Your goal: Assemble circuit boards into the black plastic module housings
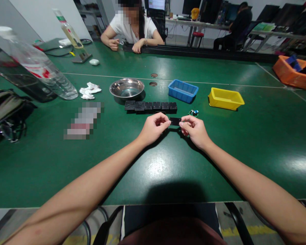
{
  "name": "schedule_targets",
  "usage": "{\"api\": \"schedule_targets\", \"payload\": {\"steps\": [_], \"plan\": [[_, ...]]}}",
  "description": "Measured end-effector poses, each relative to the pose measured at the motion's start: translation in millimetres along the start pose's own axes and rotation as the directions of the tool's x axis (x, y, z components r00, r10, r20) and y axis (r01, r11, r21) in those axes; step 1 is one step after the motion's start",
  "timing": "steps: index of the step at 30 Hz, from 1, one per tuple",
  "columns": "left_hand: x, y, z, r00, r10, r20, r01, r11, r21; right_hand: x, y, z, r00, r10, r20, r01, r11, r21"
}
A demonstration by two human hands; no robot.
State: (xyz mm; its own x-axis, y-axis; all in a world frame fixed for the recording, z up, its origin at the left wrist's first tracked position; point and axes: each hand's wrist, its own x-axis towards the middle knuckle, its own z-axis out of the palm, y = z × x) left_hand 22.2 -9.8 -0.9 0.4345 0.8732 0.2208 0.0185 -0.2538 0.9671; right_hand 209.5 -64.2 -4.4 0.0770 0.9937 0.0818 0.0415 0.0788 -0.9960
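Between my two hands, just above the green table (158, 177), a small flat black piece (175, 121) is held level. My left hand (156, 127) pinches its left end between thumb and fingers. The right end is pinched by my right hand (194, 131). A row of several black square parts (152, 107) lies behind my left hand. Close behind my right hand rests a small green and blue component (193, 113), its details too small to tell.
A steel bowl (126, 89), a blue tray (183, 91) and a yellow tray (226, 99) stand behind the parts. Bottles (43, 68) and crumpled tissue (89, 90) are at left, an orange basket (294, 75) far right. A person (134, 29) sits across the table.
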Motion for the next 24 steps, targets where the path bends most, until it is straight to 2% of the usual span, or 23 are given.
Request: {"api": "schedule_targets", "payload": {"steps": [5,11,18,24], "plan": [[0.2,-1.1,1.0,1.000,0.011,-0.020,-0.011,1.000,-0.014,-0.1,-0.6,0.4,0.999,0.035,-0.023,-0.034,0.999,0.032],[0.2,-3.6,0.4,0.998,0.054,-0.039,-0.051,0.996,0.070,-0.6,-2.2,0.2,0.998,0.065,-0.018,-0.064,0.996,0.064],[-3.0,2.2,-3.1,0.976,0.217,-0.022,-0.200,0.931,0.304,-0.6,-2.2,0.2,0.999,0.020,-0.035,-0.017,0.997,0.073],[-3.5,1.1,-4.1,0.953,0.304,-0.006,-0.279,0.880,0.384,-0.1,-0.7,0.1,0.998,0.019,-0.062,-0.014,0.997,0.082]]}}
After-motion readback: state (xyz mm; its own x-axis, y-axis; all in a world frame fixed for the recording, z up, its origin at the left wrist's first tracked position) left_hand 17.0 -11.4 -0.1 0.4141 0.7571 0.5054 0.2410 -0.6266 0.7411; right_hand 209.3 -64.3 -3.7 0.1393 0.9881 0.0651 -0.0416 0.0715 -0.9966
